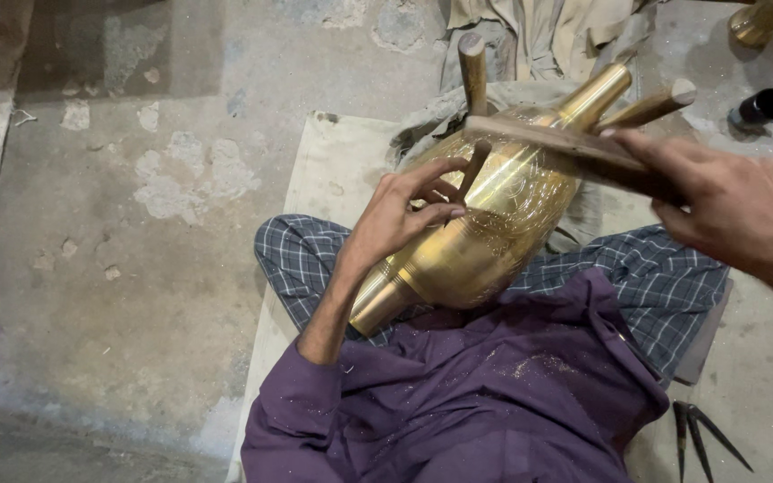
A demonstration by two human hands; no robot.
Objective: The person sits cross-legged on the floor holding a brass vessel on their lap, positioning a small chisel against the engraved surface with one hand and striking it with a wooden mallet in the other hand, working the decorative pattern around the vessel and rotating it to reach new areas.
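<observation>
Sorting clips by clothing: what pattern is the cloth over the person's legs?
A blue-grey and white check on the leg cloth, seen in the head view.

**Purple shirt, checked wrap, bare hands**

Seen from above, the person wears a deep purple shirt (494,394) of loose, soft cloth that creases across the chest. Fine pale specks, like dust or filings, cling to the front of it. The left sleeve (293,394) is pushed up to about the elbow and bunches there in thick folds, leaving the forearm bare. Below the shirt, a checked cloth (315,259) covers the legs: dark blue-grey with thin white lines forming squares. The left hand (400,215) and right hand (726,210) are bare, without gloves, rings or a watch. The right forearm also shows no sleeve.
</observation>
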